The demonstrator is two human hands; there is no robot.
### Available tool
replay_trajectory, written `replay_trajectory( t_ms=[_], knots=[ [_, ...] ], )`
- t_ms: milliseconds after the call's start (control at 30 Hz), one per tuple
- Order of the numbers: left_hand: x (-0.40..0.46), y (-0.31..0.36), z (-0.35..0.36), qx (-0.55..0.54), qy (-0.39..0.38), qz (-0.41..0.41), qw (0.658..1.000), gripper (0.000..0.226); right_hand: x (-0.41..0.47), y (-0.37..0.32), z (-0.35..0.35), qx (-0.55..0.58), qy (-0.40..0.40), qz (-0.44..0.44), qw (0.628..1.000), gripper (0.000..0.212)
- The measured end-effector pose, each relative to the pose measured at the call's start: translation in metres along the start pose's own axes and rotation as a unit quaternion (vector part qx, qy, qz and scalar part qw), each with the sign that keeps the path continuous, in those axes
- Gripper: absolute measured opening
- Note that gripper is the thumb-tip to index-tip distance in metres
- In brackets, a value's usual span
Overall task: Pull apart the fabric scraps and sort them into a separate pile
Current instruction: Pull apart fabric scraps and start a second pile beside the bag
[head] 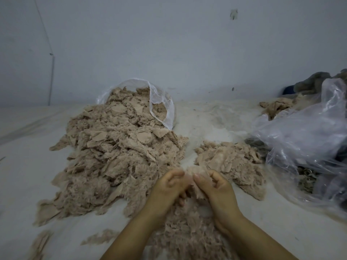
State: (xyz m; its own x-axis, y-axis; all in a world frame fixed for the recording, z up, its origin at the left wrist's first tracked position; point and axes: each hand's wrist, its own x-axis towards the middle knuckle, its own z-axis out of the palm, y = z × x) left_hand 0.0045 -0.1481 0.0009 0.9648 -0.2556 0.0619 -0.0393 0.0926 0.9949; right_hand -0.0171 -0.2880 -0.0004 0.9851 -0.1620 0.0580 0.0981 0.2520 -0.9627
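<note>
Both forearms enter from the bottom edge and converge at lower centre, where the left hand and right hand, fingers curled, pinch one fluffy beige scrap between them. A clear bag at upper centre spills the large scrap pile; a smaller pile lies right of centre, beside a crumpled plastic bag.

Both hands, left and right, pinching one beige scrap, big pile left, small pile right

two heaps of fuzzy beige scraps
</note>
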Motion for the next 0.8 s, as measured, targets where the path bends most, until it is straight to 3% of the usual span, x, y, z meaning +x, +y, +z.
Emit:
replay_trajectory(
  t_ms=[33,100,200,300,367,433,500,567,633,700,733,800],
  knots=[
    [-0.001,-0.002,0.002,0.046,-0.010,-0.012,0.999,0.051,0.000,0.000,0.000,0.006,0.011,-0.005,1.000,0.014],
    [-0.001,-0.007,0.006,0.101,-0.003,-0.002,0.995,0.041,0.003,0.004,0.000,0.001,0.033,-0.014,0.999,0.015],
    [0.002,-0.005,0.002,0.048,0.022,0.015,0.998,0.018,0.008,0.004,-0.004,-0.035,0.078,-0.033,0.996,0.017],
    [0.004,-0.002,-0.008,0.020,0.074,0.031,0.997,0.014,0.018,-0.003,-0.020,-0.019,0.125,-0.045,0.991,0.016],
    [0.006,-0.004,-0.012,0.057,0.105,0.060,0.991,0.016,0.027,-0.007,-0.035,-0.168,0.145,-0.049,0.974,0.015],
    [0.008,-0.006,-0.015,0.127,0.110,0.093,0.981,0.019,0.028,-0.009,-0.043,-0.375,0.161,-0.068,0.910,0.031],
    [0.009,-0.007,-0.016,0.185,0.088,0.095,0.974,0.022,0.022,-0.010,-0.039,-0.418,0.111,-0.139,0.891,0.027],
    [0.008,-0.010,-0.017,0.258,0.049,0.080,0.962,0.023,0.016,-0.006,-0.029,-0.435,-0.020,-0.158,0.886,0.028],
    [0.008,-0.015,-0.018,0.372,0.006,0.076,0.925,0.029,0.013,0.004,-0.022,-0.469,-0.138,-0.138,0.861,0.019],
    [0.008,-0.019,-0.019,0.438,-0.015,0.091,0.894,0.038,0.014,0.011,-0.017,-0.514,-0.198,-0.156,0.820,0.012],
    [0.008,-0.020,-0.020,0.451,-0.012,0.101,0.887,0.037,0.014,0.013,-0.015,-0.503,-0.204,-0.161,0.824,0.008],
    [0.008,-0.020,-0.022,0.465,0.019,0.131,0.875,0.031,0.013,0.014,-0.013,-0.431,-0.178,-0.161,0.870,0.013]
  ],
)
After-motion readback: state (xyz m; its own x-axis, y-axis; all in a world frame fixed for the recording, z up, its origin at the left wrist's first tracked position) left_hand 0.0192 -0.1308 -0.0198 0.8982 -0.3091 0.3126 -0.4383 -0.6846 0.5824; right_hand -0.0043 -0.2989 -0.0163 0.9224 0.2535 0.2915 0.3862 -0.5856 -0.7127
